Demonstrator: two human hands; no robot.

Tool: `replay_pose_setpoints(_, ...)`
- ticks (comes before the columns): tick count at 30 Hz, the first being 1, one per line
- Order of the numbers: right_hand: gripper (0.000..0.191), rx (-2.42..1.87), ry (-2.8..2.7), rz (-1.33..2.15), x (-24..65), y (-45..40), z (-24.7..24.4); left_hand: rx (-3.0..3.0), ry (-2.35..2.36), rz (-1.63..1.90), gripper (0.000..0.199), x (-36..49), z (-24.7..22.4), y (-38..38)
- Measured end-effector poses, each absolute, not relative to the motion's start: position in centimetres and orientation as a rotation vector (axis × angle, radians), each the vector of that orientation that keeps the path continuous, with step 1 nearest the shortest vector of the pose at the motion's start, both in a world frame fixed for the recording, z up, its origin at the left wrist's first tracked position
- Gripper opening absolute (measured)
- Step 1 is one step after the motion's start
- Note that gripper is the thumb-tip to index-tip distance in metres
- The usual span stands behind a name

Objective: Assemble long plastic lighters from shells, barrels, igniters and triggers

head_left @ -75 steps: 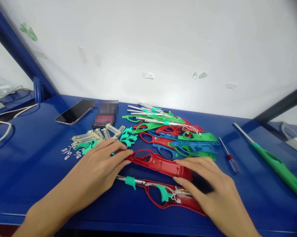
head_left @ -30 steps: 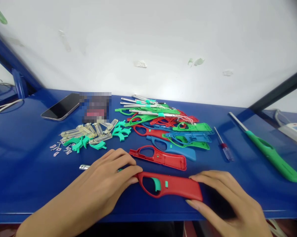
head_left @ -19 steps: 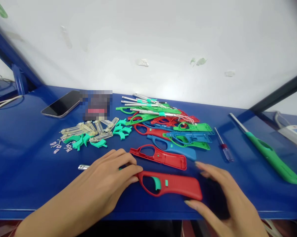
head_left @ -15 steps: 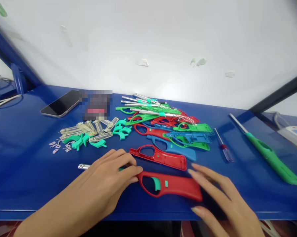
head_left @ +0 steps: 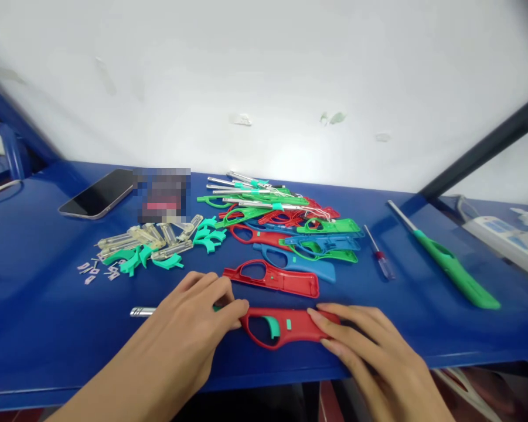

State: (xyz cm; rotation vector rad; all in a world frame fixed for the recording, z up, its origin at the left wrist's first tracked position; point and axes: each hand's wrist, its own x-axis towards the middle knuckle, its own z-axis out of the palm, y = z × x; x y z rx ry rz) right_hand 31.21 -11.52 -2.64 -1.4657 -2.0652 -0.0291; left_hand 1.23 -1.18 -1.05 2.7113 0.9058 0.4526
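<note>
A red gas lighter (head_left: 296,326) with a teal trigger and a metal tube lies across the front of the blue table. My left hand (head_left: 202,319) is closed around its neck, hiding the middle of the tube; the silver tip shows at the left. On the handle's right end rest the fingers of my right hand (head_left: 364,337), thumb on the near side and fingertips on the top and far side. Just beyond lies a red half shell (head_left: 285,281), inner side up. A blue handle (head_left: 307,265) sits behind that.
Behind are piled metal tubes with wires (head_left: 264,205) and coloured shells. To the left lie clear fuel tanks (head_left: 136,239), teal triggers (head_left: 208,234), tiny clips (head_left: 90,272) and a phone (head_left: 99,194). A screwdriver (head_left: 383,264), green lighter (head_left: 457,269) and power strip (head_left: 501,240) are at right.
My right hand has come in from beside the handle's end and now grips it. The left hand keeps its hold on the neck. The camera view has shifted slightly.
</note>
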Motion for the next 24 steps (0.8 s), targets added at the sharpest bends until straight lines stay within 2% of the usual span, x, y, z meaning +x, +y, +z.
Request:
replay_pose_setpoints(6, 0.016, -1.511, -1.897, 0.136, 30.9, -11.3, -3.1, 2.824, 0.853, 0.52, 0.062, 0.3, -2.1, -1.7)
replay_pose_setpoints(10, 0.018, -1.48, -1.731, 0.261, 30.7, -11.1, -3.8, 2.671, 0.91, 0.445, 0.041, -0.2, -1.9, -1.4)
replay_pose_setpoints(13, 0.013, -1.409, -1.73, 0.248, 30.7, -11.2, -3.8, 2.616, 0.994, 0.482, 0.047, 0.2, -1.1, -1.4)
replay_pose_setpoints(19, 0.019, -1.525, -1.737, 0.257, 30.5, -11.6, -2.9, 2.614, 0.929, 0.537, 0.043, 0.2, -1.1, -1.9)
replay_pose_setpoints(24, 0.032, -1.523, -1.873, 0.221, 29.5, -11.3, -2.5, 2.619, 0.845, 0.664, 0.031, 0.7, -1.1, -1.8)
